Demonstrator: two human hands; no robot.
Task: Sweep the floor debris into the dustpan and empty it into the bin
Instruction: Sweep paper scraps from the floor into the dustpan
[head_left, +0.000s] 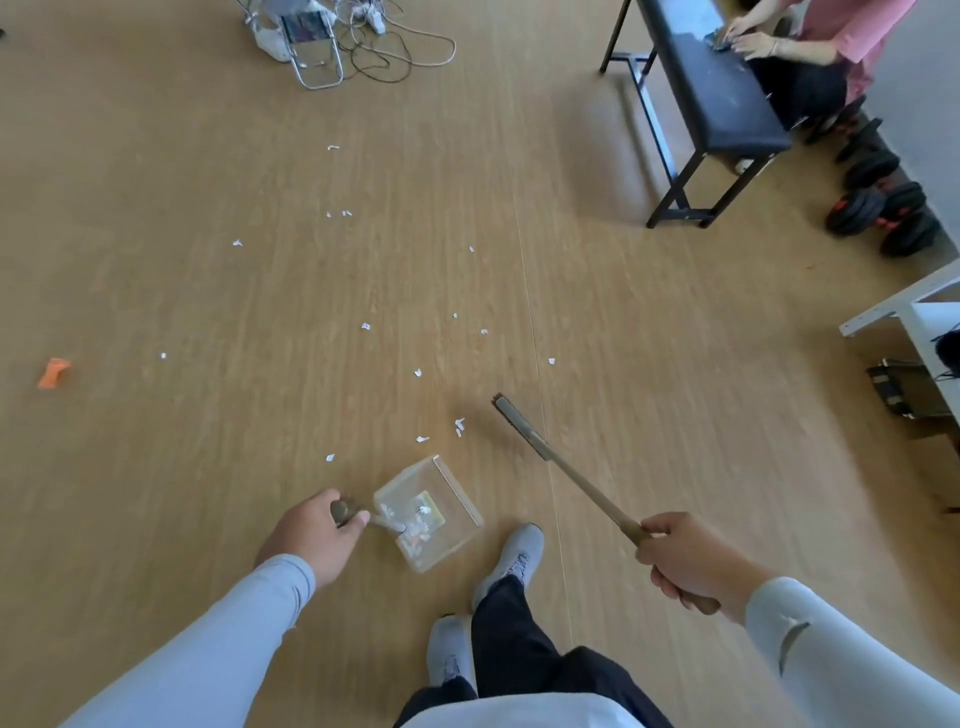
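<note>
Gripping the brown knob-ended handle of the clear plastic dustpan (441, 512) with our left hand (314, 538), fingers curled round the handle, we are holding the pan low near the wood-grain laminate floor (156, 156), just ahead of our grey sneakers (511, 558). White paper scraps, with a yellowish piece among them, are lying inside the pan. Our right hand (685, 558) is clamping the end of the long brown-handled broom (561, 473); its shaft is running up and to the left, and the dark narrow brush head is sitting near the floor to the right of the pan's open edge. We cannot tell whether the bristles are touching the floor.

Small white paper scraps (459, 426) are lying scattered across the floor ahead of the pan, the nearest ones between the pan and the brush head, others well apart farther out. An orange crumpled wrapper (53, 373) is lying far to the left.

A black padded bench with a black metal frame (711, 88) is standing at upper right, with a seated person in a pink top (852, 31) beside it. Black and red dumbbells (883, 208) are lining the wall. A tangle of cables (384, 47) is lying at the top.
</note>
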